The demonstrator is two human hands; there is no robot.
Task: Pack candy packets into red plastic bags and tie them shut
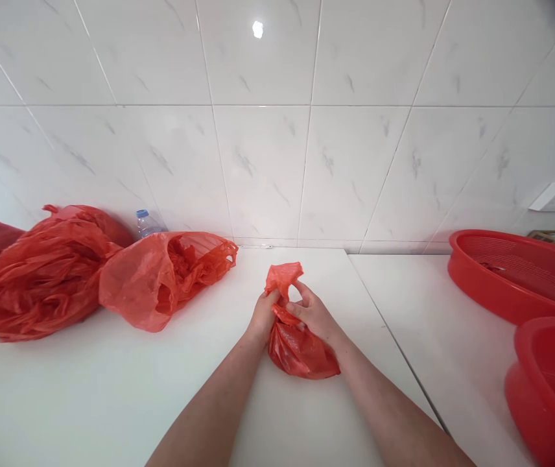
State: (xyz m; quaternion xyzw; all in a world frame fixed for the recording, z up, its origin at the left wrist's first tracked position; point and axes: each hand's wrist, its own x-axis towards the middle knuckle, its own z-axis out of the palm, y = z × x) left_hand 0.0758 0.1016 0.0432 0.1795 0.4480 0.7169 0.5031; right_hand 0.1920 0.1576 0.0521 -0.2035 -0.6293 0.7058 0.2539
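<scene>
A filled red plastic bag (301, 353) rests on the white tabletop in front of me, its contents hidden. My left hand (264, 314) is closed around the left side of the bag's gathered neck, thumb on top. From the right, my right hand (314, 314) pinches the neck with thumb and fingers, leaving a small gap between the index finger and the plastic. The loose top of the bag stands up above both hands.
An open red plastic bag (136, 285) and a bulky heap of red bags (48, 279) lie left, with a blue-capped clear bottle (145, 224) behind. Two red plastic baskets (482, 292) stand right, beyond a seam in the table (394, 340). A tiled wall (262, 168) closes the back.
</scene>
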